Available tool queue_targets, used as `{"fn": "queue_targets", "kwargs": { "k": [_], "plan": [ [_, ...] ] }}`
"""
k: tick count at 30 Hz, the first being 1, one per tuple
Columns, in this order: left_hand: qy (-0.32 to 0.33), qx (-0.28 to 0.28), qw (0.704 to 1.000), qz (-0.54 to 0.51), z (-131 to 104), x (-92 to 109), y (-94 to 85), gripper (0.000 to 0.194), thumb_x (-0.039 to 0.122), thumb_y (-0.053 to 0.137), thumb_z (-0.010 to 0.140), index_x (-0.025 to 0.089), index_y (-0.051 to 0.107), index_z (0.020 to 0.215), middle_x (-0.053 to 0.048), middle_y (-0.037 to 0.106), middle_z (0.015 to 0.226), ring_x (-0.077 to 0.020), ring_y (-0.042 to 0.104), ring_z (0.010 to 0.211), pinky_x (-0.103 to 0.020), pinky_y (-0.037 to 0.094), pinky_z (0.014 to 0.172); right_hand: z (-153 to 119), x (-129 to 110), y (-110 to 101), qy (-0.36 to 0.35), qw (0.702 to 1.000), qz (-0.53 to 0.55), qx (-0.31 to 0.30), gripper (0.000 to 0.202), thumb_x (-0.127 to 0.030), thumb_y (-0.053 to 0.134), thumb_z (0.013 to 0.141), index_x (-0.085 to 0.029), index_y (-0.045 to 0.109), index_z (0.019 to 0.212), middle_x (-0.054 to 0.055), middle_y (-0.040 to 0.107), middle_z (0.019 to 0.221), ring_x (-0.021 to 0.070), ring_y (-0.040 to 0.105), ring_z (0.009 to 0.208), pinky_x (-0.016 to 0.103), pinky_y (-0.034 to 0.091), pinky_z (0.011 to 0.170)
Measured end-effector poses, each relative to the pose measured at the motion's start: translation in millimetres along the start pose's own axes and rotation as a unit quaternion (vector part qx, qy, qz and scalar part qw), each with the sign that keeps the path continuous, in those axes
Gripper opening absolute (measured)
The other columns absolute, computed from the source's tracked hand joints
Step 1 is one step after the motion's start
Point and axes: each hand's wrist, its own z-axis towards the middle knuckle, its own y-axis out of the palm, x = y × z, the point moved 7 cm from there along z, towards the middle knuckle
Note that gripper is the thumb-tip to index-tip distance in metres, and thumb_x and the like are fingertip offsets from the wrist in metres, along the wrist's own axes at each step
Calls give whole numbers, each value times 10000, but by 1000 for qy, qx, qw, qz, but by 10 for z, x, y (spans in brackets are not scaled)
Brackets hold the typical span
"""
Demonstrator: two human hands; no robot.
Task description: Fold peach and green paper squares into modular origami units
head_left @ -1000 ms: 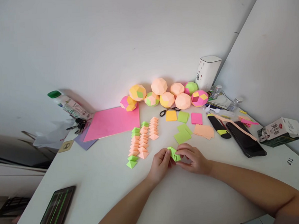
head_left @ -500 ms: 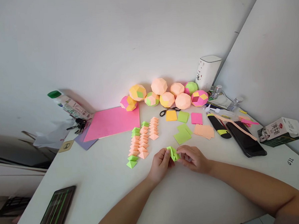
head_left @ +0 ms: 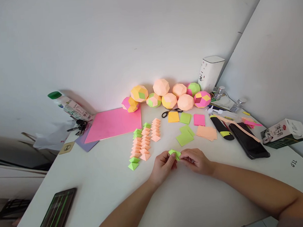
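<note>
A small folded piece of bright green paper point(head_left: 174, 154) is held above the near middle of the table. My left hand point(head_left: 163, 165) pinches it from the left, thumb on top. From the right, the fingertips of my right hand point(head_left: 196, 161) close on its right corner. Beyond my hands lie loose green paper squares point(head_left: 185, 136) and a stack of peach paper squares point(head_left: 206, 133). Left of them stand rows of folded paper units, peach ones point(head_left: 145, 157) and green ones point(head_left: 133, 166), nested in columns.
Several faceted paper balls point(head_left: 161, 87) line the wall behind scissors point(head_left: 165, 114). A pink sheet point(head_left: 113, 124) lies to the left, a tablet-like device point(head_left: 56, 215) at the near left. Rightward are a box cutter point(head_left: 222, 127), a black phone point(head_left: 249, 140) and a carton point(head_left: 284, 133).
The green paper has turned in my fingers: its open folds faced me before, and now a flatter, pointed face shows. My left thumb lies further over it. Both hands stay nearly in place.
</note>
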Motion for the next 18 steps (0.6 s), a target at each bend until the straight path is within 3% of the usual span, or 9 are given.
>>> {"fn": "queue_targets", "kwargs": {
  "k": [5,11,18],
  "plan": [
    [9,-17,1000,-24,1,20,25,334,485,567,782,150,575,784,39,518,515,-85,472,458,-210,390,470,8,-55,33,-46,999,1,-14,123,-141,452,861,-198,560,861,9,596,645,108,471,515,220,397,493],
    [-26,-13,999,-43,0,0,13,355,509,555,782,156,535,754,39,548,466,-81,476,411,-194,392,437,13,-160,-5,-89,996,-21,-3,198,-79,457,808,-176,543,958,33,594,717,111,502,567,216,428,516],
    [-46,-49,996,-53,-12,-14,48,388,532,587,746,149,533,739,30,562,449,-86,492,397,-200,408,435,-11,-283,0,-155,973,-170,29,260,-54,453,827,-192,541,1030,53,542,798,144,528,704,262,475,604]
  ]
}}
